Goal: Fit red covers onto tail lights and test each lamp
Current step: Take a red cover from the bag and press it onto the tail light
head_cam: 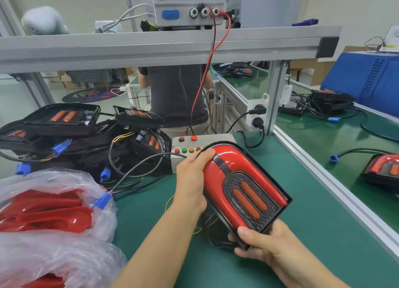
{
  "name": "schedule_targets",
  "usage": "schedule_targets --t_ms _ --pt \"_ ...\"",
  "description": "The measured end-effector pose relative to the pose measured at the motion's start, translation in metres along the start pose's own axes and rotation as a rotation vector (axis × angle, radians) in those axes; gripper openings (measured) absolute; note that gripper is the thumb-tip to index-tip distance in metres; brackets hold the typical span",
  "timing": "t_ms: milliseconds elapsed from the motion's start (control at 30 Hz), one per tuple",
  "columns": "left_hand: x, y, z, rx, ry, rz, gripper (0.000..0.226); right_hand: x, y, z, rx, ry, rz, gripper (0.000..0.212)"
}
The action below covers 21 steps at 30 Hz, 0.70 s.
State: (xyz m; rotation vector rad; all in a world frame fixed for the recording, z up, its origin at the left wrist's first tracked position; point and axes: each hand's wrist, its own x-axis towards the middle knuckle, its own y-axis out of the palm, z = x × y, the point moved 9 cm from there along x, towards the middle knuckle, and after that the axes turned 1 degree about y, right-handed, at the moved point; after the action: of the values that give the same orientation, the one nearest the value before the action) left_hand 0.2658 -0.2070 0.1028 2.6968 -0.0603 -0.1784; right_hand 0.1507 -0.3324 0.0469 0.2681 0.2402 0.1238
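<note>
Both hands held the tail light (244,186) above the green tabletop (291,171), left hand (191,179) curled at its rounded end, right hand (261,242) pinching the near corner; seating the red cover (216,179) likely needed even pressure along every edge.

Your glossy red plastic tail-light cover (233,169) frames a black stippled panel with two orange oblong lenses (250,198). The desk's mat (280,158) is plain green. Grey metal button box (183,145): red, green, amber buttons. Loose connectors (101,201): blue.

blue crate (364,80), perhaps a fan (43,21)
</note>
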Motion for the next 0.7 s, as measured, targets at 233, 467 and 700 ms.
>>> schedule_targets --t_ms 233,467,700 --pt "0.007 0.003 0.006 0.038 -0.063 0.116 0.009 -0.002 -0.027 0.037 0.051 -0.136 -0.106 0.056" --pt "-0.018 0.015 0.036 0.115 -0.087 0.153 0.039 0.000 -0.036 0.036 0.092 -0.194 -0.270 0.041" --pt "-0.031 0.033 0.049 0.200 -0.180 0.351 0.025 -0.008 -0.004 0.045 0.428 -0.050 0.114 0.084"
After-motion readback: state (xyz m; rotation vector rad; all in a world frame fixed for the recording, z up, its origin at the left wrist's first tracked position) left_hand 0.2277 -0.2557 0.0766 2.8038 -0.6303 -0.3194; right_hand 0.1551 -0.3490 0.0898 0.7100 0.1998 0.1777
